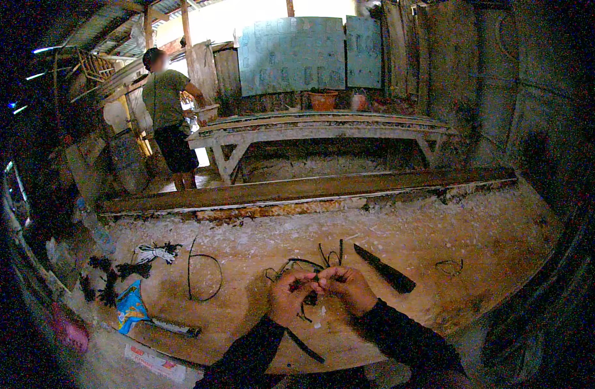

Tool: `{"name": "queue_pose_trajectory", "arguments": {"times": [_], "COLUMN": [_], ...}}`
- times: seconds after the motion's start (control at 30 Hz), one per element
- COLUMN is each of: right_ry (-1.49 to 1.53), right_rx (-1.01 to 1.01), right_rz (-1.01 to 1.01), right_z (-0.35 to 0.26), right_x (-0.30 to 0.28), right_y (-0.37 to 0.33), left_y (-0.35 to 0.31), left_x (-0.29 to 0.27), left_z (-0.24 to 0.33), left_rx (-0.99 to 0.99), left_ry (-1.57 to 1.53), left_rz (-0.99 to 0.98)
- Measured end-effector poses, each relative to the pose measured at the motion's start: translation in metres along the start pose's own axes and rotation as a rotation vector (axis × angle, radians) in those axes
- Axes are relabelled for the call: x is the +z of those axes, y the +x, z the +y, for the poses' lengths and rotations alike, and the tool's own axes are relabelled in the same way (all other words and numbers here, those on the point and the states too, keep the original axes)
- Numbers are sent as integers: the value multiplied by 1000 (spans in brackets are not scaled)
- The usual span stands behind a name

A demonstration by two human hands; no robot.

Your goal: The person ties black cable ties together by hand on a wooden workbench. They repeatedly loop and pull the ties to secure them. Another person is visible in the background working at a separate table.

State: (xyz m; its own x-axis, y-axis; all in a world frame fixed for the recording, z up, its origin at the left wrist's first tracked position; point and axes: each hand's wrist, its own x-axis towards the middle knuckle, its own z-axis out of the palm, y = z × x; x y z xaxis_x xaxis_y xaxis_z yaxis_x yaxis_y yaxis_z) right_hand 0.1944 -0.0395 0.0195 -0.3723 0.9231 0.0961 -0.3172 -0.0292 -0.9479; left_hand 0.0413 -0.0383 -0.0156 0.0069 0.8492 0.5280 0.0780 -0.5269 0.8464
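Note:
Over the middle of the wooden table (239,340), my left hand (289,293) and my right hand (346,286) meet fingertip to fingertip. Both pinch a dark cord (302,261), whose loops stick up behind the fingers and whose ends hang below. What exactly lies between the fingertips is too small to make out. A dark strip (304,345) lies on the table beneath my left wrist. To the right of my right hand rests a dark knife (385,268), apart from it. A single black cord (190,277) curves on the wood to the left.
Bundles of black cord (109,280) and white cord (156,253) lie at the left, near a blue packet (132,307) and a clear bottle (95,225). A thin cord loop (450,266) lies at right. Beyond the table's raised back board (310,188), a person (167,110) stands by a bench (323,131).

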Motion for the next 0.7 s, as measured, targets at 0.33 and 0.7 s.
{"name": "queue_pose_trajectory", "arguments": {"times": [0.33, 0.7], "right_ry": [-80, -130], "right_rx": [-110, -82], "right_rz": [-59, -87], "right_z": [1, 1], "right_x": [-4, -3], "right_y": [4, 3], "left_y": [9, 13], "left_x": [-4, -10], "left_z": [9, 5], "left_rx": [-77, -361], "left_ry": [-79, -279], "left_rz": [-125, -259]}}
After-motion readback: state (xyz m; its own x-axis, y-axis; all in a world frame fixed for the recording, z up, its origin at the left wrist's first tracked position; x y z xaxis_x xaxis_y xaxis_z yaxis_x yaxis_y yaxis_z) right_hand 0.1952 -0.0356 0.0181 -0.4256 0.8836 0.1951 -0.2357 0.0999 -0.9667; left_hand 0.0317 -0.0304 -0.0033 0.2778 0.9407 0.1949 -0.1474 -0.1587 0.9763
